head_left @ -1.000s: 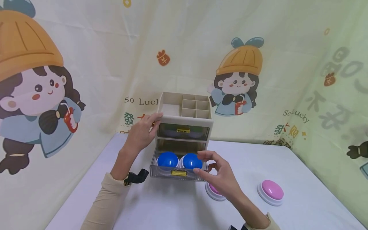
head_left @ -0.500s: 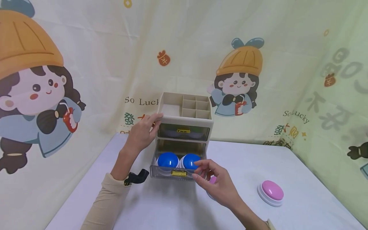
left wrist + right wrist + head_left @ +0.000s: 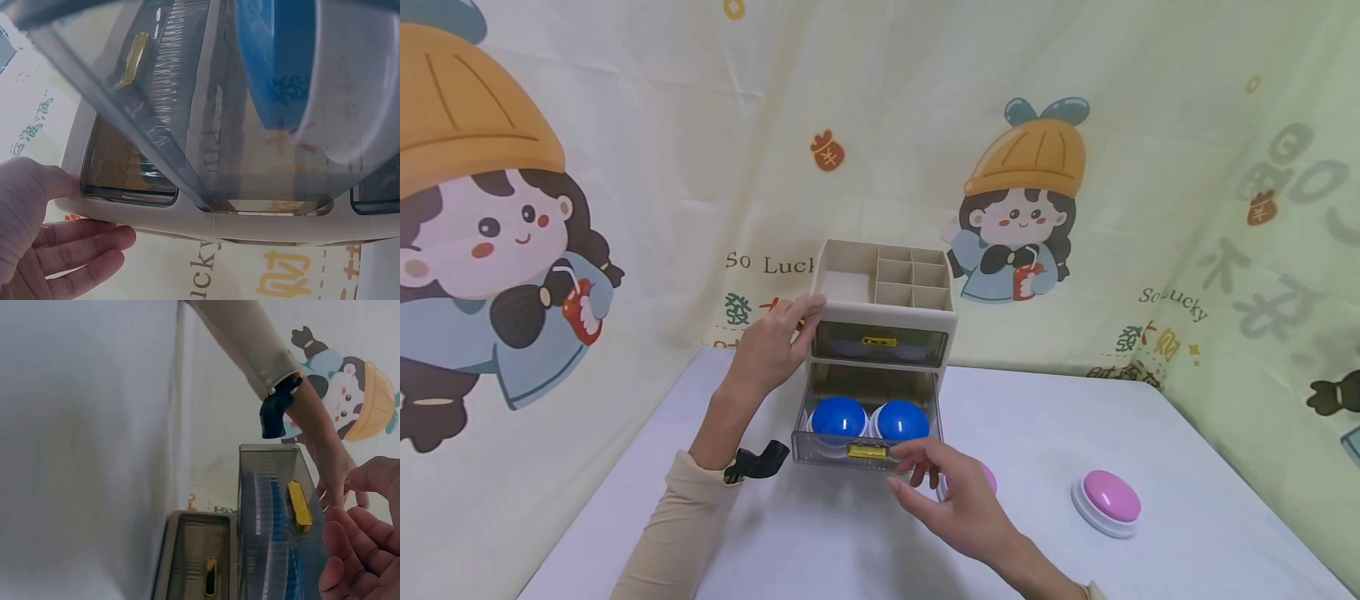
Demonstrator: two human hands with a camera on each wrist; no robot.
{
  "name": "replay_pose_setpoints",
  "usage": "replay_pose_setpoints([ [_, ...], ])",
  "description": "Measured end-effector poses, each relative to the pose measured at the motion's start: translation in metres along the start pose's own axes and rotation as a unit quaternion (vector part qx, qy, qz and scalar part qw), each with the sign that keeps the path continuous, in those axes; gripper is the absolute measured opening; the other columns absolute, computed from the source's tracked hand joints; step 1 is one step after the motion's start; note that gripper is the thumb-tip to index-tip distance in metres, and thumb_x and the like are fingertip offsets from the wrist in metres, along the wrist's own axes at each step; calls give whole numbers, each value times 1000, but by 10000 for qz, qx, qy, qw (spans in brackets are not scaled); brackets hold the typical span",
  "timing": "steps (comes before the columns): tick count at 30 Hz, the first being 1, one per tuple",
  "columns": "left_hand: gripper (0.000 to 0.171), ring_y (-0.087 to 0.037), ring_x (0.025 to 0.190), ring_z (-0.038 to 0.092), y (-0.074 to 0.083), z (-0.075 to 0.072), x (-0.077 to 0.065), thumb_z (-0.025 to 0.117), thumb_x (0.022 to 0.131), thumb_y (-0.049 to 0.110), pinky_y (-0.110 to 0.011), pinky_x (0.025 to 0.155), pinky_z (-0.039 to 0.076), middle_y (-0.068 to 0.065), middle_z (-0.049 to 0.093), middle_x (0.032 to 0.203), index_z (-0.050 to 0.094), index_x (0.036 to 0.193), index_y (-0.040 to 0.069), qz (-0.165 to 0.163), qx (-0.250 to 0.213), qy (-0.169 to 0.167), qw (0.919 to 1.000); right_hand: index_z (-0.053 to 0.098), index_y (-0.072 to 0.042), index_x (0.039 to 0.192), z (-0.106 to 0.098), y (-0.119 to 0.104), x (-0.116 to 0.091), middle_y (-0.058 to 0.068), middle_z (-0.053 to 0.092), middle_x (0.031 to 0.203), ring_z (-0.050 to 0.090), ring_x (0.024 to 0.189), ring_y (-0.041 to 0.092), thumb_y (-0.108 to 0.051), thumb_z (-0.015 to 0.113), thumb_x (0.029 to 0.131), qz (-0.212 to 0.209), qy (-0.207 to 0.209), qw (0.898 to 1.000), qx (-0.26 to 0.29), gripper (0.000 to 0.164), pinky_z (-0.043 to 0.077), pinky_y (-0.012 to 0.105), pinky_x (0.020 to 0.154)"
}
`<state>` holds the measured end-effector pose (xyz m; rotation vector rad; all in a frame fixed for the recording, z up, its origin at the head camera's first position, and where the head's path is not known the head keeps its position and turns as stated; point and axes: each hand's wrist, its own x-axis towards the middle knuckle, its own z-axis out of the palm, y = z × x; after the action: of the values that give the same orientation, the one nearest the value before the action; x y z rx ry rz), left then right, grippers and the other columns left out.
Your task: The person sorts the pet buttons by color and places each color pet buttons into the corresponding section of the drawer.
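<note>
A beige desk organizer [image 3: 887, 314] stands on the table with its middle drawer [image 3: 820, 450] pulled out. Two blue-domed push buttons with white bases, a left one [image 3: 838, 417] and a right one [image 3: 902, 421], sit side by side inside the clear drawer. My left hand [image 3: 767, 346] grips the organizer's upper left corner; in the left wrist view its thumb [image 3: 59, 182] lies along the frame's front edge. Just in front of the drawer's right end, beside its gold handle [image 3: 867, 452], my right hand [image 3: 958, 500] hovers with loosely bent fingers and holds nothing.
One pink push button [image 3: 988, 481] is partly hidden behind my right hand. Another pink push button [image 3: 1111, 497] sits farther right on the white table [image 3: 1037, 433]. The organizer's top has several compartments. Below the pulled-out drawer, a closed drawer [image 3: 194, 550] shows in the right wrist view.
My right hand has come away from the right blue button, moving down and left to the drawer's front near the handle. My left hand keeps its grip on the organizer.
</note>
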<state>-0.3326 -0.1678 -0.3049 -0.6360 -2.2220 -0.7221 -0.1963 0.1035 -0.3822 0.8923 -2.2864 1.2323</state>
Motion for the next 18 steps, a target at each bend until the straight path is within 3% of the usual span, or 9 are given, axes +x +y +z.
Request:
replay_pose_setpoints([
  [7, 37, -26, 67, 65, 1, -1, 0, 66, 100, 14, -35, 58, 56, -17, 72, 112, 65, 136, 13, -14, -32, -12, 10000, 70, -15, 113, 7, 3, -1, -12, 69, 90, 61, 76, 5, -17, 78, 92, 151, -267, 9992, 251, 22, 52, 27, 64],
  [11, 37, -26, 69, 66, 1, -1, 0, 66, 100, 14, -35, 59, 56, -17, 72, 113, 64, 136, 13, -7, -38, -14, 10000, 70, -19, 112, 9, 3, 0, -10, 68, 87, 61, 76, 7, -22, 75, 95, 552, -574, 9954, 539, 18, 52, 25, 65],
  [14, 37, -26, 68, 66, 1, -1, 0, 66, 100, 14, -35, 59, 56, -17, 72, 112, 65, 136, 13, -9, -41, -23, 10000, 71, -17, 113, 9, 1, 1, -4, 69, 89, 61, 78, 9, -25, 72, 97, 1127, -886, 9852, 936, 18, 54, 24, 68],
  [18, 36, -25, 67, 65, 1, -1, 0, 66, 100, 14, -34, 58, 55, -17, 72, 111, 65, 136, 13, -1, -32, -5, 10000, 70, -6, 117, 9, -2, 4, 9, 72, 97, 66, 80, 15, -24, 69, 100, 1944, -1270, 9582, 1673, 25, 57, 27, 73],
])
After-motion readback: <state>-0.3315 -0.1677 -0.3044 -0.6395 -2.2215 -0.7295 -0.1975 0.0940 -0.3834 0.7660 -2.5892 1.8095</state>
